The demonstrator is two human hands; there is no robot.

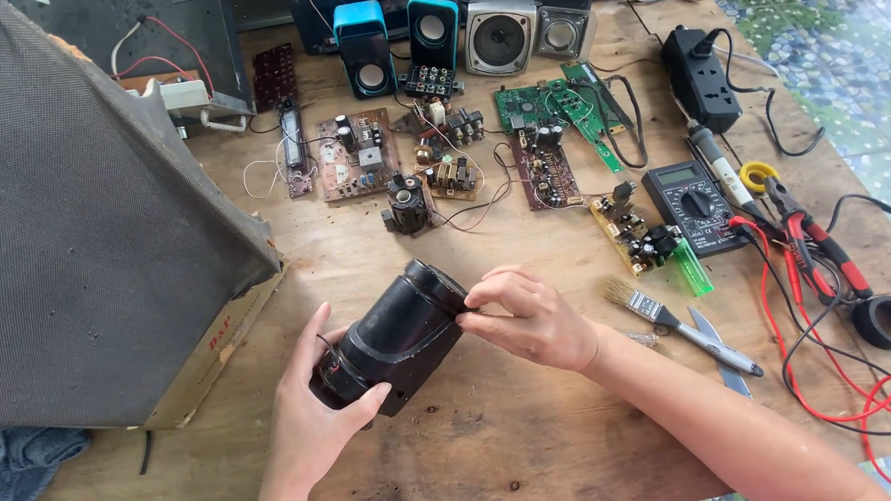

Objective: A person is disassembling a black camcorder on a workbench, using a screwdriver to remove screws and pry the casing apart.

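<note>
Wooden workbench (533, 427): left hand (317, 411) grips black cylinder (394, 338), right hand (529, 317) pinches its rim.

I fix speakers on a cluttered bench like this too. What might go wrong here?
The black cylindrical speaker is lifted at a tilt between the left hand and right hand; it might slip onto the wooden table. The right forearm lies near the paintbrush and red test leads, which could snag.

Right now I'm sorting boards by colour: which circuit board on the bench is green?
The green circuit board at the back, just below the silver speaker; the other boards are brown.
</note>
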